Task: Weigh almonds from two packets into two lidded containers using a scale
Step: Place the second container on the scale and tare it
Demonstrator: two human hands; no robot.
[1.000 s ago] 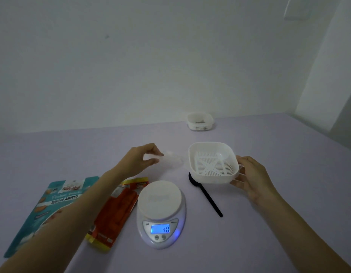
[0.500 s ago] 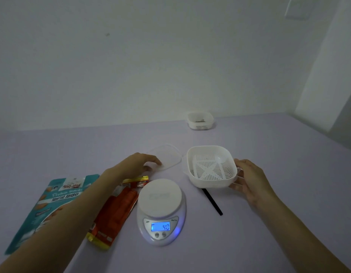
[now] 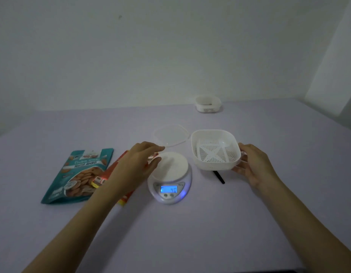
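Table (image 3: 190, 223), pale lilac; dim light.

- Scale (image 3: 170, 179) near the middle of the surface, platform bare. Display (image 3: 168, 189) lit blue, reads "40" or "4.0"; cannot tell which. Not at zero.
- Right hand (image 3: 255, 166) grasps the right wall of the near container (image 3: 216, 150), just right of the scale. The container is white with a slotted floor, tilted toward the viewer, and has nothing in it. Whether it rests on the table or is lifted, cannot tell.
- Clear lid (image 3: 170, 136) lies flat just behind the scale, toward the far edge, and is off its container.
- Left hand (image 3: 139, 160) hangs over the scale's left rim, fingers loosely bent, holding nothing that shows.
- Teal packet (image 3: 80, 174) lies flat toward the left edge. Orange packet (image 3: 109, 174) beside it is partly under the left forearm. Open or sealed, cannot tell.
- Far container (image 3: 208, 104) by the far edge, right of centre. Something dark is inside, too small to name.
- Black spoon (image 3: 220, 177) has its handle poking out from under the near container.

Judgement: early for this container. It is uncovered but not on the scale. Left to do: seat it, zero the reading, pour, weigh, lid. The far container may be filled; unconfirmed.
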